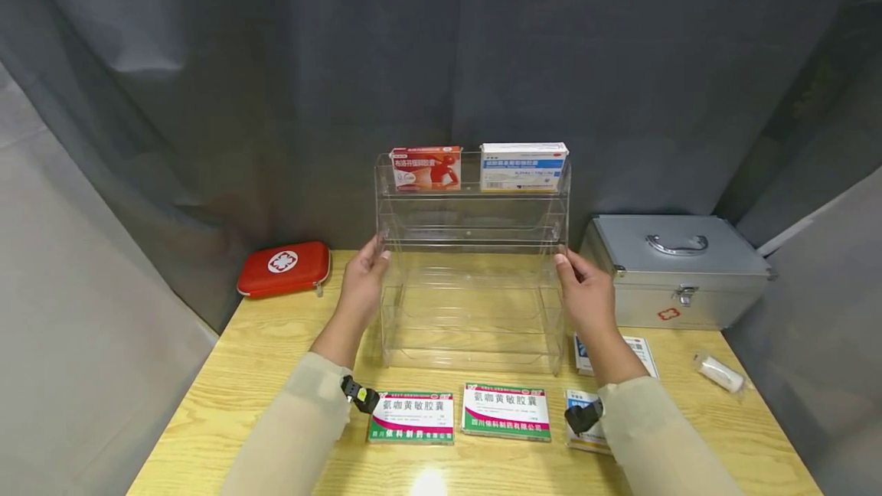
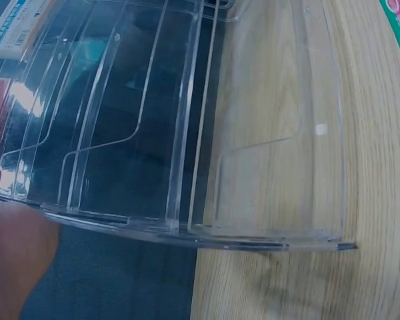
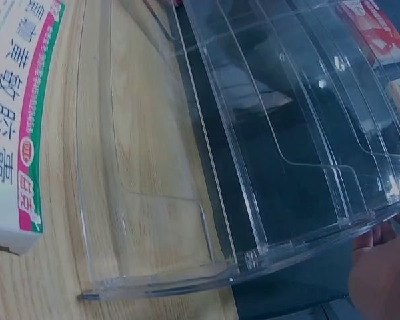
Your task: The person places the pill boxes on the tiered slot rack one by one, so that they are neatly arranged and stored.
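Observation:
A clear acrylic tiered display rack (image 1: 472, 242) stands in the middle of the head view. My left hand (image 1: 361, 282) grips its left side panel, thumb toward the front. On the opposite side panel, my right hand (image 1: 588, 293) holds the rack at about the same height. The top tier carries a red medicine box (image 1: 427, 171) at the left and a white-and-blue medicine box (image 1: 524, 168) at the right; the lower tiers hold nothing. Both wrist views show the transparent side edges close up, with part of the left hand (image 2: 17, 250) and right hand (image 3: 387, 267) at the frame borders.
Two green-and-white medicine boxes (image 1: 412, 418) (image 1: 506, 412) lie in front of the rack. White-and-blue boxes (image 1: 584, 423) lie partly under the right forearm. A red first-aid case (image 1: 285, 269) sits left, a silver metal case (image 1: 678, 274) right, near a wrapped white roll (image 1: 720, 372). Grey curtains enclose the table.

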### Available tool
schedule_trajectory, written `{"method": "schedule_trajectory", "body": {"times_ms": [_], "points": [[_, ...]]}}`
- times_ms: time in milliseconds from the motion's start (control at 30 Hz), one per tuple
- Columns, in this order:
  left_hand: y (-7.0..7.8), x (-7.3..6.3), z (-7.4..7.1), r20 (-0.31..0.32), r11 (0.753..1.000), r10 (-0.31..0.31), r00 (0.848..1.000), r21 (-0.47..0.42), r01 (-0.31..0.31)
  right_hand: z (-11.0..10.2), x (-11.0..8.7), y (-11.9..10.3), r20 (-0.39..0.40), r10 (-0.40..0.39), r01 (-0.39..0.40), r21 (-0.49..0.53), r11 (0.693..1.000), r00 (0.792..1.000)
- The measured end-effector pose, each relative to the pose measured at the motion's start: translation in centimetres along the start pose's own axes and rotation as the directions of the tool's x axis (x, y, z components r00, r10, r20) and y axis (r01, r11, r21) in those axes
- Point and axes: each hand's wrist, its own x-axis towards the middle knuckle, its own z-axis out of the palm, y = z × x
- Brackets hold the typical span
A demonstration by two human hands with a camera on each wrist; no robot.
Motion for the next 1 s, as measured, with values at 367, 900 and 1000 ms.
{"method": "schedule_trajectory", "body": {"times_ms": [367,900,1000], "points": [[-0.5,-0.2,0.6,-0.012,0.999,0.004,1.0,0.05,-0.004,-5.2,-3.4,2.7,0.142,-0.13,0.158,-0.21,0.965,0.981],[0.0,0.0,-0.3,-0.032,1.0,0.008,0.999,0.021,-0.007,-15.1,-0.6,12.4,0.463,0.057,0.278,-0.621,0.732,0.884],[-0.3,-0.1,0.1,-0.025,1.0,0.001,1.0,0.005,-0.001,-15.1,-0.9,13.7,0.46,0.08,0.255,-0.62,0.742,0.885]]}}
